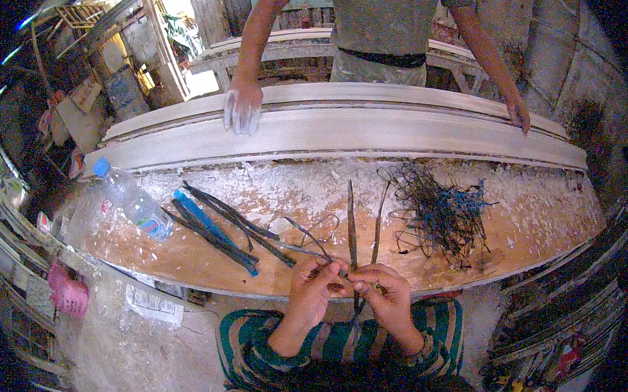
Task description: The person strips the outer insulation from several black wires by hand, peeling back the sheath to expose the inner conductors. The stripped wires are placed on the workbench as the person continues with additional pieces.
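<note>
My left hand (308, 290) and my right hand (385, 295) meet just past the table's near edge, fingertips pinched close together. Between them runs a thin dark cord (309, 249), whose loop trails onto the table to the left. A long dark strip (352, 223) crosses behind my fingers, one end over the table and the other toward my lap. A thinner dark strip (378, 221) rises beside it, near my right hand. Exactly how the cord and strips join is hidden by my fingers. To the left lie several dark strips (221, 244) and a bright blue strip (203, 216).
A tangled heap of black and blue cord (442, 218) lies at right on the dusty wooden table (301, 285). A clear bottle (132, 201) with a blue cap lies at left. Across the table, another person's hands (244, 108) rest on long whitish boards (375, 131).
</note>
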The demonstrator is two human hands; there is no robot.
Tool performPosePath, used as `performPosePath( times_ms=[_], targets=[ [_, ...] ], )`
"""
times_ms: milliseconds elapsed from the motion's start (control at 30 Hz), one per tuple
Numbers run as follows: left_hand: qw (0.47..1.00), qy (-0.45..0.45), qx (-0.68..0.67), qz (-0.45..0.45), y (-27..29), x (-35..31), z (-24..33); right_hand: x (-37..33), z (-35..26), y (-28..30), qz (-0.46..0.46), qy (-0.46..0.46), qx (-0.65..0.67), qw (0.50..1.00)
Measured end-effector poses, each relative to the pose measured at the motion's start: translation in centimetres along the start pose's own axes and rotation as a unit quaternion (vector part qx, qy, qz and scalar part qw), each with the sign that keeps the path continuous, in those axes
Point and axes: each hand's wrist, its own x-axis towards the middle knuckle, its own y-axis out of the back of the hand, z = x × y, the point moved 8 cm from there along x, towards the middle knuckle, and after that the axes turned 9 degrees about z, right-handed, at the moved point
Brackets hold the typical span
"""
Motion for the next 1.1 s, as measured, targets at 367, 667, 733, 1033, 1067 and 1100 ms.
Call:
performPosePath(
  times_ms=[367,667,733,1033,1067,1100],
  targets=[
    [0.994,-0.030,0.036,-0.103,-1.4,-1.0,0.4,-1.0,3.4,-0.3,0.028,-0.228,0.202,0.952],
    [0.982,0.035,0.115,-0.145,-1.9,-0.7,0.1,-0.6,-3.7,1.1,0.005,0.274,-0.097,0.957],
    [0.980,0.056,0.107,-0.160,-2.0,-0.7,0.0,-0.8,-4.1,0.8,-0.020,0.289,-0.099,0.952],
    [0.980,0.049,0.121,-0.152,-1.8,-0.6,-0.2,-0.6,-3.2,0.3,-0.108,0.255,-0.101,0.955],
    [0.980,0.041,0.124,-0.153,-1.9,-0.6,-0.1,-0.6,-3.0,0.4,-0.096,0.253,-0.100,0.958],
    [0.979,0.032,0.126,-0.155,-2.1,-0.6,0.1,-0.6,-3.0,0.6,-0.083,0.251,-0.096,0.960]
  ],
)
